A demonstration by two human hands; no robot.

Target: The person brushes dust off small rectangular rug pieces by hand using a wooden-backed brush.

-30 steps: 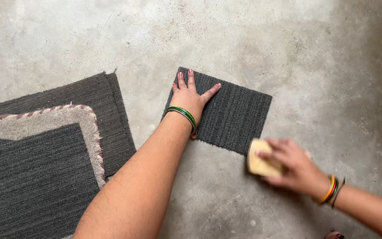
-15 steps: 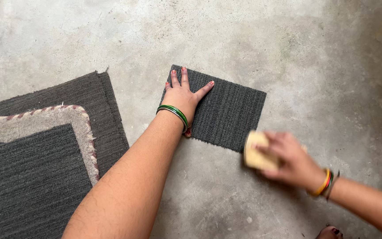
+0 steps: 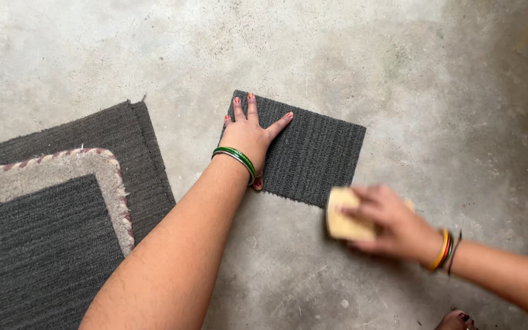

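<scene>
A small dark grey ribbed carpet piece [image 3: 316,153] lies on the concrete floor. My left hand [image 3: 249,131] presses flat on its left end, fingers spread, green bangles on the wrist. My right hand [image 3: 386,223] grips a pale yellow block, a brush or sponge [image 3: 343,221], at the carpet piece's near right corner. That hand and the block are motion-blurred. Coloured bangles sit on my right wrist.
A stack of mats lies at the left: a dark grey mat [image 3: 123,146], a light grey rug with a red-and-white braided edge [image 3: 50,174] and a ribbed dark mat [image 3: 38,250] on top. A toe with red polish [image 3: 456,319] shows at the bottom right.
My right hand with the yellow block has slid left along the carpet piece's near edge. My left hand stays pressed on the carpet; the view shifted slightly.
</scene>
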